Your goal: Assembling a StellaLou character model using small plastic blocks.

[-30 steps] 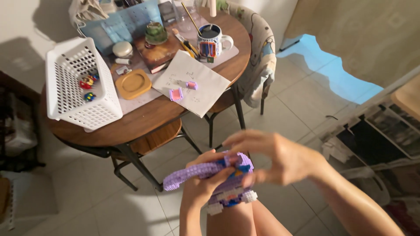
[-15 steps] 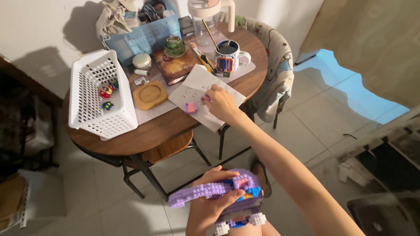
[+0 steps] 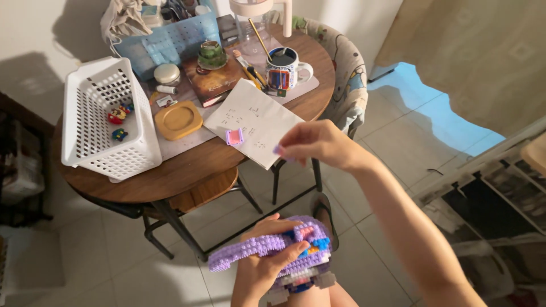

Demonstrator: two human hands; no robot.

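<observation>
Model: purple brick-built model with blue, pink and orange bricks showing at its top [image 3: 284, 253], low in my view, resting on my lap, well clear of the table.
Left hand: my left hand [image 3: 263, 262] wraps the model from the near side, thumb over the purple top, fingers closed around its body.
Small piece: tiny purple brick piece [image 3: 277, 150], pinched at the tips of my other hand, in the air just off the table edge; too small for me to tell its shape.
Right hand: my right hand [image 3: 318, 143] is raised between model and table, thumb and forefinger narrowed onto the small piece, other fingers curled.
Paper: white sheet with small printed marks [image 3: 256, 122], lying on the table just beside the right hand, one corner over the edge.
Pink block: small pink and purple square block [image 3: 234, 136], lying on the paper.
Table: round brown wooden table [image 3: 187, 170].
Coaster: round-cornered wooden coaster [image 3: 178, 120], left of the paper.
Basket: white perforated plastic basket [image 3: 85, 142], at the table's left side, with a few small coloured toys inside.
Mug: patterned mug with a white handle [image 3: 282, 69], beyond the paper, pencils beside it.
Book: brown book [image 3: 213, 82], under a green jar.
Chair: chair draped in patterned cloth [image 3: 347, 79], at the table's right.
</observation>
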